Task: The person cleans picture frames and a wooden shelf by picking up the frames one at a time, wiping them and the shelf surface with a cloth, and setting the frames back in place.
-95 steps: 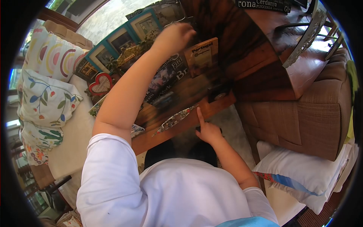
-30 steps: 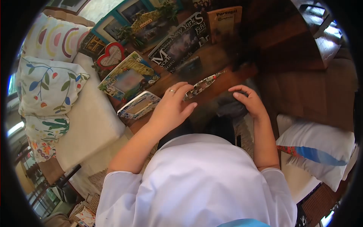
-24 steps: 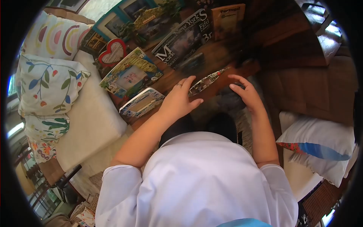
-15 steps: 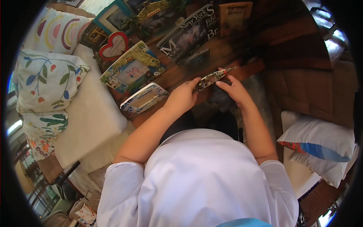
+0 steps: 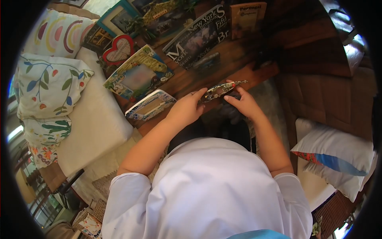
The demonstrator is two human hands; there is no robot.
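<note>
A small decorated picture frame with a colourful, uneven border is held up in front of me at the table's near edge. It is tilted, so I see it at a steep slant. My left hand grips its left end, thumb below and fingers along the edge. At the other end, my right hand pinches it between thumb and fingers, with a small red detail beside the fingertips. Left of my left hand stands a blue-and-white picture frame. What the held frame contains cannot be made out.
On the wooden table stand a yellow-green frame, a red heart frame, a New York frame, a Portugal frame and a teal frame. A cushioned seat is at left, pillows at right.
The held picture frame has come slightly lower and leans flatter, showing less of its face. Both hands have moved with it and keep their grip.
</note>
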